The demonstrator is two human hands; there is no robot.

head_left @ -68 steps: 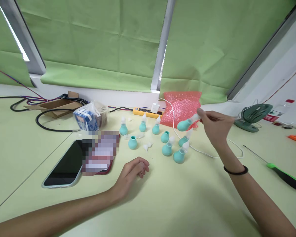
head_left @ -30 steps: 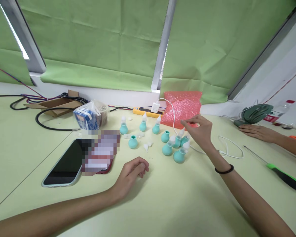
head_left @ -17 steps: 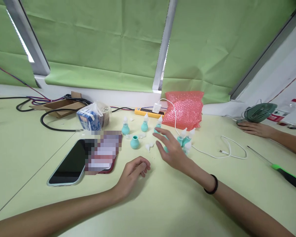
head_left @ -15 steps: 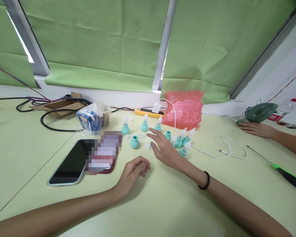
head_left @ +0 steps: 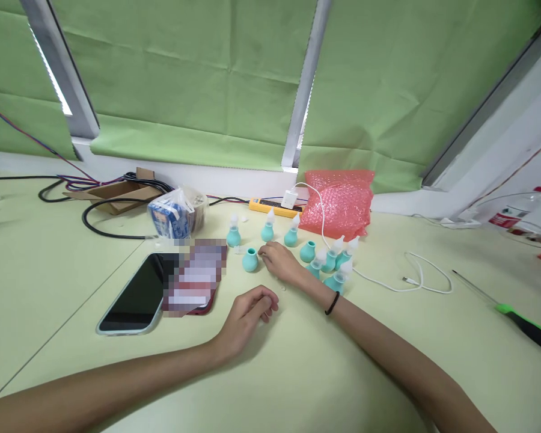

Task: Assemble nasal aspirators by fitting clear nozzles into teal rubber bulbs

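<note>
My right hand (head_left: 280,263) reaches over the table with its fingers bent down and close together. Its fingertips are beside a turquoise bulb (head_left: 250,261) with an open neck; what they grip, if anything, is hidden. A small clear piece (head_left: 240,249) lies just behind that bulb. My left hand (head_left: 249,314) rests on the table nearer to me, its fingers curled in and nothing visible in them. Several turquoise bulbs with clear pointed tips, such as this one (head_left: 267,230), stand around my right hand. Another open bulb (head_left: 307,251) stands behind its wrist.
Two phones, one dark-screened (head_left: 137,294) and one red-edged (head_left: 196,276), lie at left. Behind are a wrapped blue pack (head_left: 171,216), a cardboard box (head_left: 117,198), a yellow power strip (head_left: 270,207) and pink bubble wrap (head_left: 338,204). A white cable (head_left: 415,282) and screwdriver (head_left: 523,325) lie right.
My right hand has moved left and its fingers have drawn together, covering where small clear pieces lay. My left hand stays put. Another person's hand and a green fan have left the right side.
</note>
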